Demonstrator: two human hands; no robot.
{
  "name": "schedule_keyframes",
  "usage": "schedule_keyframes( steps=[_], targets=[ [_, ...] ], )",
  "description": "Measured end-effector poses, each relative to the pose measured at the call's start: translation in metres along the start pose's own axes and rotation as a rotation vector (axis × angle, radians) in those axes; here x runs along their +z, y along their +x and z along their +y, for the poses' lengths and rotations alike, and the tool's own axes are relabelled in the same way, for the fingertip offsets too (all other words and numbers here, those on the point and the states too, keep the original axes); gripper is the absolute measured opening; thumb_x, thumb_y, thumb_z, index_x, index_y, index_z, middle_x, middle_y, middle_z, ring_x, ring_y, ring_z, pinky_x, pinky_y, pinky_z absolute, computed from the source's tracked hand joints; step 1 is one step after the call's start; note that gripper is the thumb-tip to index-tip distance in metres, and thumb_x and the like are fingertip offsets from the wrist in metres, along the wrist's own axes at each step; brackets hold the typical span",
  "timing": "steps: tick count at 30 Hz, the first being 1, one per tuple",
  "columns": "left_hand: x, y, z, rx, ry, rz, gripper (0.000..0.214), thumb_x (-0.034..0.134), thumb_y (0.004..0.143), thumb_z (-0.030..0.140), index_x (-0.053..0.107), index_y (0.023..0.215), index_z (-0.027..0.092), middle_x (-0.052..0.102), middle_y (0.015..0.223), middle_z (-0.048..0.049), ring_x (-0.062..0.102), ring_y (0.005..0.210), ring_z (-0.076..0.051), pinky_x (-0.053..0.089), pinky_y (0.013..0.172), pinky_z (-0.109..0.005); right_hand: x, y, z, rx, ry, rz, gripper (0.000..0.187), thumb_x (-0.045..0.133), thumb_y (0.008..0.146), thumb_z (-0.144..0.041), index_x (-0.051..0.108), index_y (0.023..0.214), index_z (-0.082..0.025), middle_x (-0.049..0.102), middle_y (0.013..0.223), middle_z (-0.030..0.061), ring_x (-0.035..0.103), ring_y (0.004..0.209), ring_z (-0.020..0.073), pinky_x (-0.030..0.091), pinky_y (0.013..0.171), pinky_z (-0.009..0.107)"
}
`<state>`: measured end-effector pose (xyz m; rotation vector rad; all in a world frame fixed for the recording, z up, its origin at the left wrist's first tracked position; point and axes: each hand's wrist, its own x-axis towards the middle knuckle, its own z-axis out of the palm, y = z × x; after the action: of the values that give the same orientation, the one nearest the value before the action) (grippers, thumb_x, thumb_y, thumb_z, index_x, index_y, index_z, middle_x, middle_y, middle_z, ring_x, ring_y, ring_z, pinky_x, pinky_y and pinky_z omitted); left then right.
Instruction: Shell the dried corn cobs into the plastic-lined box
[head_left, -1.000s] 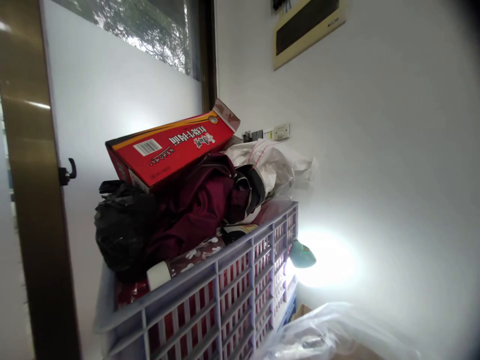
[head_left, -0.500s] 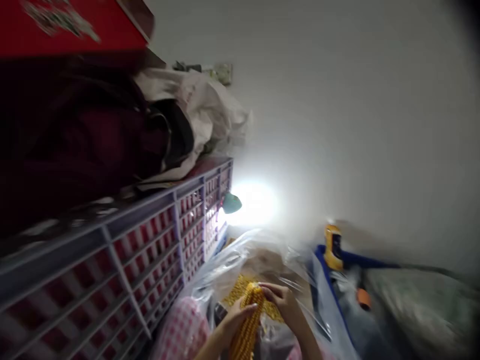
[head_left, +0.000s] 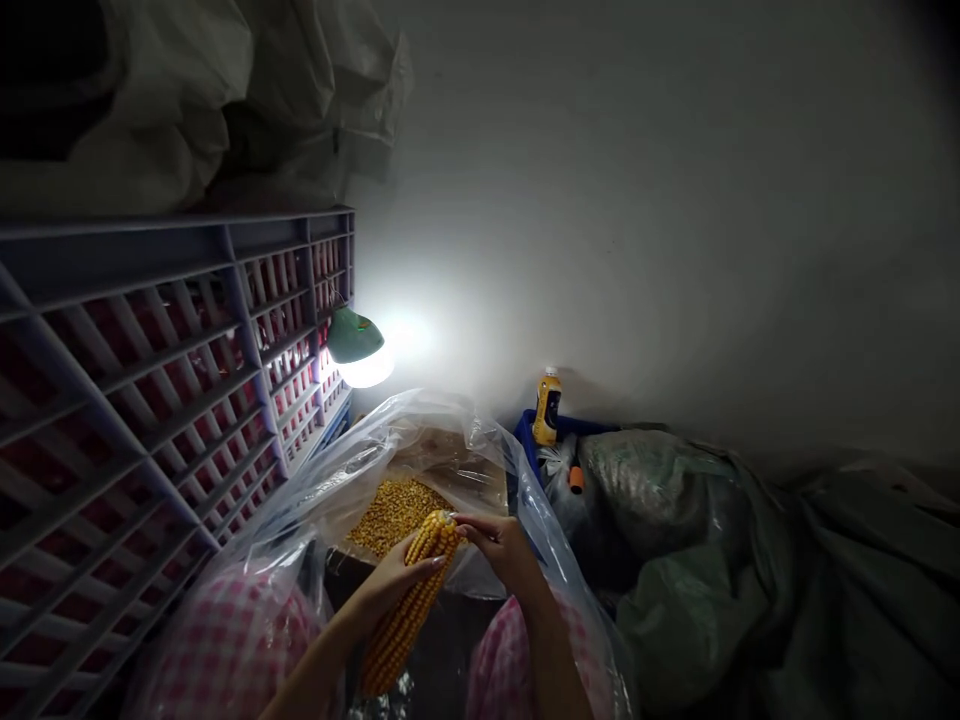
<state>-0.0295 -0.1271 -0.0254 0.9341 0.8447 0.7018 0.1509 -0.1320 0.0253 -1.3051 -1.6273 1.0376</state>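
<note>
A dried yellow corn cob (head_left: 409,605) is held upright-tilted in front of me. My left hand (head_left: 390,582) is wrapped round its middle from the left. My right hand (head_left: 501,548) pinches at the cob's top end with closed fingers. Just beyond the cob lies a pile of loose corn kernels (head_left: 391,510) inside a box lined with a clear plastic bag (head_left: 442,440). My knees in pink checked cloth (head_left: 225,640) sit on either side below.
A blue-grey slatted crate (head_left: 187,330) stacked with bundles rises on the left. A green-capped lamp (head_left: 358,345) glows by the white wall. A yellow bottle (head_left: 547,405) stands behind the bag. Dark sacks (head_left: 675,540) fill the right side.
The view has swung down from the red carton and crate top to the lap. The hands with the cob came into view and are now more central.
</note>
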Motion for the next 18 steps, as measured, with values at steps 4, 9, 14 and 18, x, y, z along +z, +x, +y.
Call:
schedule_keyframes(
  steps=[4,9,14,18],
  targets=[
    [-0.005,0.005,-0.003,-0.01,0.038,0.025,0.053,0.071,0.065,0.045,0.052,0.105,0.014,0.062,0.072,-0.0016,0.058,0.056,-0.015,0.048,0.052,-0.026,0.008,0.003,0.004,-0.092,-0.181,0.036,0.029,0.049,0.086,-0.036,0.067,0.106,-0.026,0.069,0.105,0.0039,0.064,0.097,0.0223,0.048,0.085,0.034],
    [-0.01,0.008,-0.006,-0.03,0.036,0.048,0.046,0.066,0.068,0.048,0.053,0.094,0.014,0.058,0.064,-0.0004,0.057,0.049,-0.015,0.047,0.049,-0.029,0.024,0.011,0.016,-0.133,-0.311,0.128,0.031,0.043,0.088,-0.03,0.066,0.109,-0.023,0.07,0.101,0.0066,0.065,0.093,0.022,0.049,0.083,0.033],
    [-0.003,0.003,0.002,-0.05,0.016,0.05,0.046,0.07,0.063,0.047,0.053,0.091,0.015,0.06,0.066,-0.0004,0.058,0.051,-0.015,0.048,0.05,-0.027,0.033,0.017,0.02,-0.064,-0.166,0.235,0.03,0.046,0.087,-0.031,0.067,0.106,-0.021,0.07,0.1,0.0071,0.066,0.091,0.0223,0.049,0.082,0.033],
    [-0.001,0.0,0.009,-0.043,-0.055,0.08,0.047,0.069,0.062,0.051,0.051,0.087,0.015,0.06,0.064,-0.0013,0.057,0.049,-0.015,0.048,0.048,-0.028,0.03,0.017,0.011,0.045,0.194,0.197,0.037,0.05,0.083,-0.043,0.068,0.103,-0.018,0.071,0.098,0.0063,0.066,0.089,0.0231,0.052,0.081,0.035]
  ],
)
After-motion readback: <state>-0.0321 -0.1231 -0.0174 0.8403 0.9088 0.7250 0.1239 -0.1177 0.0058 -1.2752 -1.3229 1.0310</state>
